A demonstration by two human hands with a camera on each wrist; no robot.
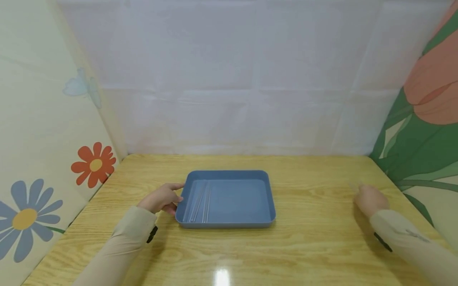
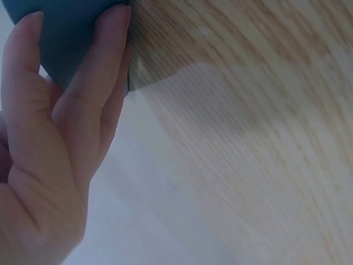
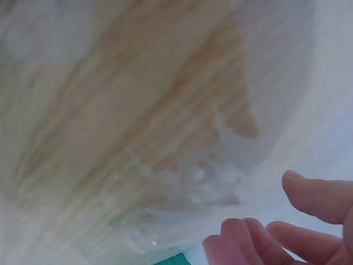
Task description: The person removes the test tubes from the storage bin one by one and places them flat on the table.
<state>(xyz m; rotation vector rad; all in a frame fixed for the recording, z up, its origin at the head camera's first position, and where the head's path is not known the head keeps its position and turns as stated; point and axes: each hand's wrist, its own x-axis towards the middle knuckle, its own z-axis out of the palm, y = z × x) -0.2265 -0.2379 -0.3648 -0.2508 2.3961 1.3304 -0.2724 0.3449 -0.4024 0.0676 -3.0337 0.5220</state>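
Observation:
A blue rectangular tray [image 1: 236, 200] lies on the wooden table. Several thin clear rods [image 1: 207, 204], like glass stirring rods, rest lengthwise along its left side. My left hand [image 1: 162, 200] is at the tray's left wall; in the left wrist view its thumb and fingers [image 2: 83, 91] lie fairly straight against the blue wall. Far to the right, my right hand [image 1: 372, 200] hovers low over the table, blurred. In the right wrist view its thumb stands apart from the bent fingers [image 3: 242, 240]. Clear, rounded, blurred things [image 3: 204, 176] show just beyond the fingertips; their kind is unclear.
The wooden table [image 1: 307, 246] extends around the tray, with a bare stretch of wood between tray and right hand. A white cloth [image 1: 229, 79] hangs behind its far edge. Flower-printed panels [image 1: 32, 119] flank the left and right sides.

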